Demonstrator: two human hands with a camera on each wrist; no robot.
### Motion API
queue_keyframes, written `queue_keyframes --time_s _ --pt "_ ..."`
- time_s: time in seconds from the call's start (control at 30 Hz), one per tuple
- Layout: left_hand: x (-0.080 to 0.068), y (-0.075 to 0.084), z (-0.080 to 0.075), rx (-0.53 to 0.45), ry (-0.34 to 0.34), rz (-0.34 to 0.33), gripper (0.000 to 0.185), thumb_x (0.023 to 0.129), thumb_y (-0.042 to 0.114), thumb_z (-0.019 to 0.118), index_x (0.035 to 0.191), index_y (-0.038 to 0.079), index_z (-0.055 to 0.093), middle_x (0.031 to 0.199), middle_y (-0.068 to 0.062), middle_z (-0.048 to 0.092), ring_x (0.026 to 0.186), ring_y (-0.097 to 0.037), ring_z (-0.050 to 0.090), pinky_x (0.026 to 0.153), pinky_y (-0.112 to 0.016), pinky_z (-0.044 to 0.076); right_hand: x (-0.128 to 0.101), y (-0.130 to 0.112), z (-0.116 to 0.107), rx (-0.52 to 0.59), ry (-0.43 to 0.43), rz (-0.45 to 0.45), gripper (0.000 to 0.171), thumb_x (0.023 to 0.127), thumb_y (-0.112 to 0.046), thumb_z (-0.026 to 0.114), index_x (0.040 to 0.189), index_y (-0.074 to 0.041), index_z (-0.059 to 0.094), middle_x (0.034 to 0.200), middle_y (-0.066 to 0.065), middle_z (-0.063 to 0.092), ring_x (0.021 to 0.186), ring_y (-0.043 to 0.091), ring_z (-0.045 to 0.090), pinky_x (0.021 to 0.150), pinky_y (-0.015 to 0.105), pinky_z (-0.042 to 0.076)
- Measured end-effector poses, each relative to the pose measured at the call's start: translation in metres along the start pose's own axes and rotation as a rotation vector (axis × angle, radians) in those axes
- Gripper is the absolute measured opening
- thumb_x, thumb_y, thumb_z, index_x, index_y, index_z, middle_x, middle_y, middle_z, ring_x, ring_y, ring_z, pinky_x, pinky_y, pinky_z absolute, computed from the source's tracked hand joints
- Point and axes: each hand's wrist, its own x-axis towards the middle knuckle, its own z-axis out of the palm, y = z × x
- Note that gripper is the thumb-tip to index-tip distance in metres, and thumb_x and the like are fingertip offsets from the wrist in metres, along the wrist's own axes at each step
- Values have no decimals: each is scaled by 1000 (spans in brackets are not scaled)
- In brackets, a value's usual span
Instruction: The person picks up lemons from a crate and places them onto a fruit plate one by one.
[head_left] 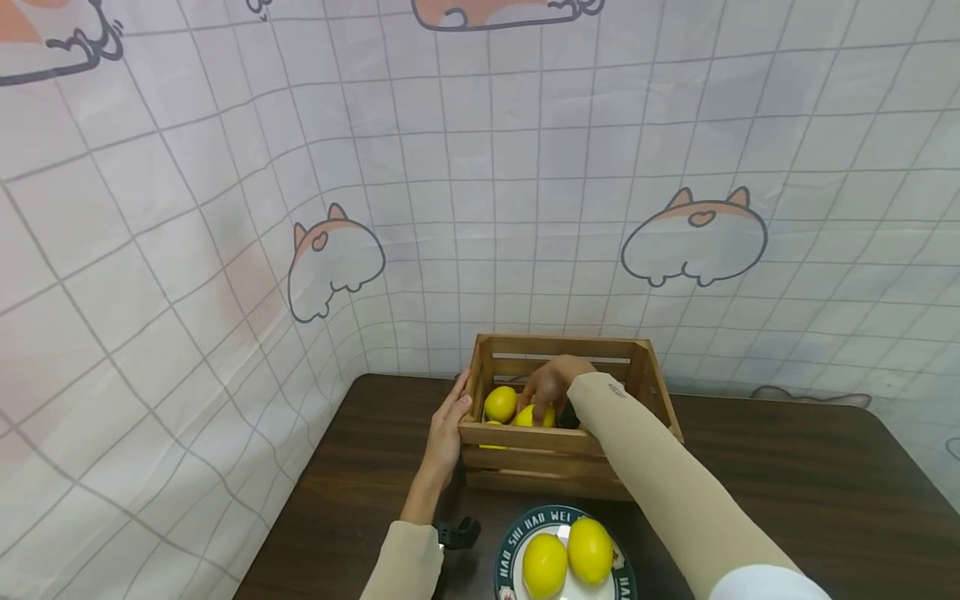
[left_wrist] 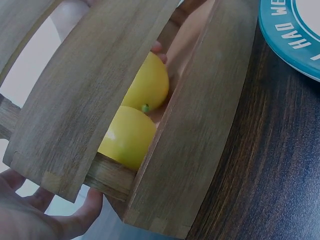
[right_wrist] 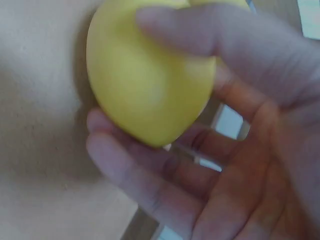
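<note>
Head view: wooden crate [head_left: 558, 437] on dark tabletop [head_left: 787, 483], steadied by left hand [head_left: 447, 429], fingers straight against its side. Lemon [right_wrist: 150, 75] inside crate is grasped by right hand [head_left: 551, 385]. Two lemons [head_left: 567, 557] are kept on plate [head_left: 510, 533].

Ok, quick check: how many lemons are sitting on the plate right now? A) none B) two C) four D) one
B: the head view shows two lemons lying side by side on the plate in front of the wooden crate, while the right hand is inside the crate, its fingers round another lemon.
</note>
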Motion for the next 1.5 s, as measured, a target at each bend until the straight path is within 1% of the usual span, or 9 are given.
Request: queue_keyframes --time_s 0.13,0.27,0.37,0.6,0.83,0.97,1.13,1.37,1.5 --pt "0 1 1 -4 -1 -4 50 110 38 39 160 31 35 170 4 26 159 -28 20 128 -58 11 -6 3 -1 142 -1 -68 64 86 -11 77 146 -10 56 143 14 55 110 25 63 99 42 58" --pt "0 1 2 -6 3 -17 50 110 39 40 159 34 36 169 5 27 159 -27 20 128 -59 11 -19 4 -5 136 52 -189 56 86 -14 71 140 -5 58 129 15 59 107 25 63 97 44 59" --pt "0 1 1 0 13 -26 50 110 38 40 159 34 37 169 6 29 158 -26 21 128 -59 11 -28 5 -11 125 108 -268 56 87 -17 70 140 -5 58 131 13 57 110 25 61 98 45 58" --pt "0 0 -2 6 14 -22 51 110 39 39 160 32 35 169 5 27 159 -26 18 128 -61 11 -45 10 -19 226 169 -371 58 88 -20 70 142 -6 53 133 18 56 108 26 63 96 45 59" --pt "0 2 -4 10 16 -25 50 110 39 38 160 36 35 169 9 27 159 -23 17 128 -59 10 -65 19 -20 203 241 -461 43 91 -18 67 131 -6 56 123 13 61 104 24 61 98 52 57" --pt "1 2 -3 17 4 -18 50 111 39 37 160 36 33 169 10 26 160 -22 16 129 -58 9 -78 24 -17 147 293 -515 36 91 -18 68 122 -6 57 115 10 64 98 21 60 93 50 59" --pt "1 2 -1 14 -5 -15 49 111 40 37 160 36 34 169 11 26 160 -23 17 129 -58 9 -95 29 -9 130 343 -575 35 90 -13 70 121 -5 56 114 11 65 95 22 63 87 51 61" --pt "-1 1 2 18 -5 -16 50 111 39 36 161 34 33 170 7 25 160 -25 16 128 -60 9 -119 33 6 98 402 -611 39 87 -16 72 122 -10 56 118 11 62 93 23 59 79 36 58" --pt "-2 2 3 16 -18 -14 52 111 42 37 162 32 31 170 10 24 160 -25 15 128 -61 8 -130 34 14 65 441 -640 41 85 -19 74 121 -11 57 113 9 63 93 23 56 79 35 52"
